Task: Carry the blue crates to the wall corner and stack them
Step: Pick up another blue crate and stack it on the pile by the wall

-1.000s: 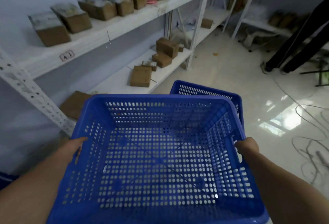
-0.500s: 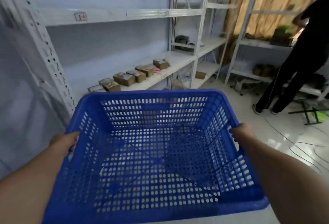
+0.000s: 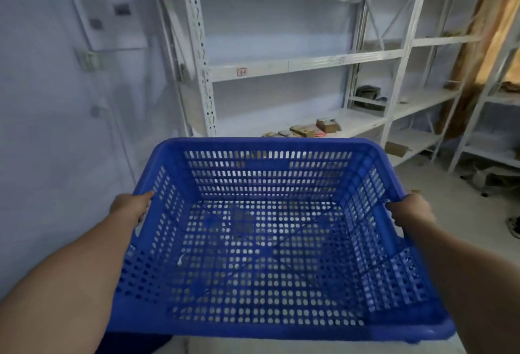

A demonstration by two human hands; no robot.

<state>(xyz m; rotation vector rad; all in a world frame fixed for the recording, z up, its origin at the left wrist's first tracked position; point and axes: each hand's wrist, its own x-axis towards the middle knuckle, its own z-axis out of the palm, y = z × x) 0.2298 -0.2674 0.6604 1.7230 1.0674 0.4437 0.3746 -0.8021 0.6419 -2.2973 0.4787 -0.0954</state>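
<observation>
I am holding the crate (image 3: pixel 261 235) out in front of me at about waist height, between me and the shelf (image 3: pixel 295 65), with the wall (image 3: pixel 56 128) close on my left. My left hand (image 3: pixel 130 207) is gripping the left rim, thumb lying on top and the fingers curled under the lip out of sight; my right hand (image 3: pixel 409 211) is gripping the right rim the same way. The crate is empty, and its perforated walls and floor suggest thin moulded plastic, so I am judging it light and fairly stiff, with some flex if held by one side only. The thick rolled rim at the middle of each short side looks like the best hold, and a grip on both sides is keeping it level. The plastic looks smooth, perhaps a little slippery.

The near edge is partly cut off by the frame, and the underside is hidden. A dark blue shape (image 3: pixel 135 343) is showing below the near left corner; I cannot tell whether it is another crate. The corner itself is blurred, and its floor is hidden behind the crate.
</observation>
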